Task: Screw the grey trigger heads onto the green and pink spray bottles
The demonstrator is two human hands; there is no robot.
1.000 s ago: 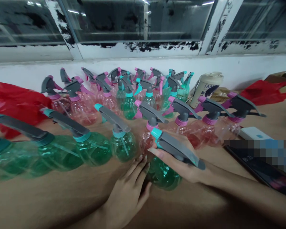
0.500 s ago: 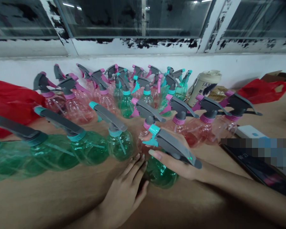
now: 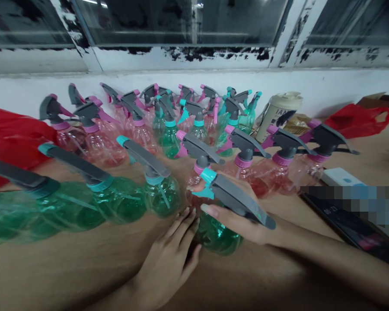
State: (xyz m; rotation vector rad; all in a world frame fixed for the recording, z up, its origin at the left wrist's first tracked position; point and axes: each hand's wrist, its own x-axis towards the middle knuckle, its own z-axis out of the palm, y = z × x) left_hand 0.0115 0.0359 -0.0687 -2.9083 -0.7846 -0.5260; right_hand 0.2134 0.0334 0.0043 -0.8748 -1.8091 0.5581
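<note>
My right hand (image 3: pixel 236 218) is wrapped round the neck of a green spray bottle (image 3: pixel 220 235) with a grey and turquoise trigger head, its thumb below the nozzle. That bottle stands on the table at the front, its nozzle pointing up and left. My left hand (image 3: pixel 168 259) lies flat on the wood just left of the bottle's base, fingers stretched out and holding nothing. Beyond its fingertips stands another green spray bottle (image 3: pixel 162 201). A pink spray bottle (image 3: pixel 197 177) is right behind my right hand, partly hidden by it.
Several green bottles (image 3: pixel 123 198) line the left, and several pink bottles (image 3: pixel 278 175) the right. More bottles crowd the wall. Red plastic bags (image 3: pixel 13 138) lie on the left and right. A cup (image 3: pixel 280 112), a white box (image 3: pixel 339 177) and a phone (image 3: pixel 340 220) are to the right.
The view has shifted slightly, so the bottles on the left appear a little further left. Both hands keep nearly the same pose, the right one still round the same bottle.
</note>
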